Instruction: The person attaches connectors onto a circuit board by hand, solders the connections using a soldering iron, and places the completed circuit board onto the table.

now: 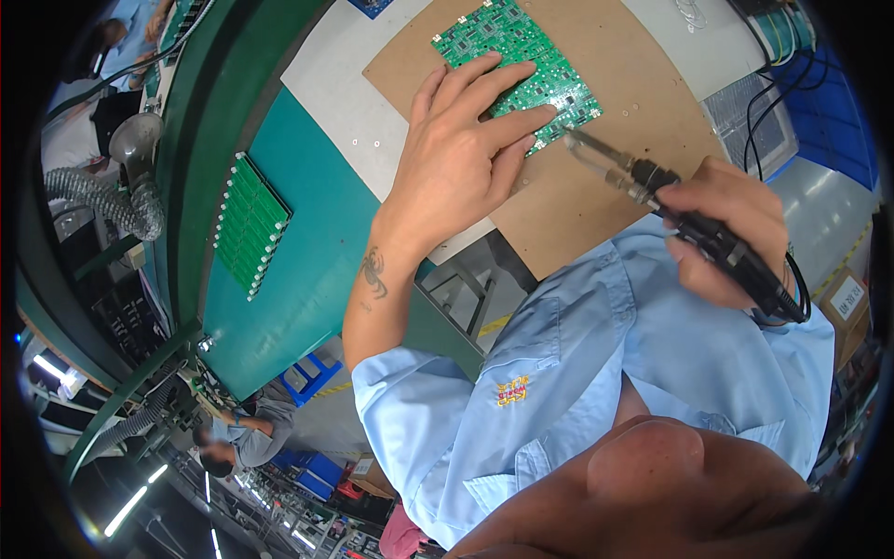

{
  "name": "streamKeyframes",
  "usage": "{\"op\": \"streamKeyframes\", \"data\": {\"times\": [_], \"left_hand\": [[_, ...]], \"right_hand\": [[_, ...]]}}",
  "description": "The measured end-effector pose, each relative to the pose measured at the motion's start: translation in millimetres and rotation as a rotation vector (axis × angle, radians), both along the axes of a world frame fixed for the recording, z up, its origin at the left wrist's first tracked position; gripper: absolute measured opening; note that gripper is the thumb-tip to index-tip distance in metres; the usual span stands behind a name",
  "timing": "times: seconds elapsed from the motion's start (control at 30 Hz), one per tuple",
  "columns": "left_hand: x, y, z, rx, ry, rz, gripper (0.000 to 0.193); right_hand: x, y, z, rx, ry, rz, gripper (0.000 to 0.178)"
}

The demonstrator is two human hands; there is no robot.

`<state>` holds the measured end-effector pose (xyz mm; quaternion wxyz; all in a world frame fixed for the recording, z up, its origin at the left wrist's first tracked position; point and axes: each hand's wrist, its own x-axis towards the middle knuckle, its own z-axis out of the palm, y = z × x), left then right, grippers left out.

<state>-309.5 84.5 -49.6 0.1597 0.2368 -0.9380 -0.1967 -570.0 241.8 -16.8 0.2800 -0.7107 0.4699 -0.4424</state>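
Observation:
A green circuit board [521, 42] dense with small components lies on a brown sheet [643, 84]. My left hand [461, 140] rests on the board with its fingers spread, covering part of its left side and middle. In my right hand [736, 219] is a black-handled soldering iron [712, 240] with a slim metal tube beside its shaft. Its tip points up and left, close to the board's lower right corner. Whether the tip touches the board I cannot tell.
Left of the brown sheet, a green panel of boards [250, 228] lies on a teal tabletop [307, 168]. Beyond it are a green frame [247, 70] and a flexible silver duct [102, 200]. Black cables [752, 121] hang near a blue bin [833, 121] at right. Co-workers [265, 433] sit further off.

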Motion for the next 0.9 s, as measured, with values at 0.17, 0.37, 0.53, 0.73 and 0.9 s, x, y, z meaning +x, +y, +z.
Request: {"op": "streamKeyframes", "data": {"times": [0.17,0.37,0.53,0.73,0.9], "left_hand": [[2.7,4.8,7.0,0.006,-0.015,0.018,0.027],[-1.0,4.2,7.0,0.029,-0.030,0.000,0.027],[5.4,6.8,6.2,0.049,-0.038,0.039,0.028],[1.7,5.7,4.1,0.043,-0.002,0.032,0.029],[4.3,0.9,0.3,0.094,0.049,0.039,0.041]], "right_hand": [[-28.1,-29.3,-3.5,-0.072,0.039,-0.163,0.039],[-81.0,-108.8,-64.1,-0.113,0.033,-0.479,0.034],[-86.5,-132.1,-63.8,-0.081,-0.083,-0.616,0.032],[-73.0,-161.4,-49.0,-0.041,-0.763,-0.637,0.037],[-47.8,-165.2,-31.6,0.142,-1.278,-0.287,0.038]]}}
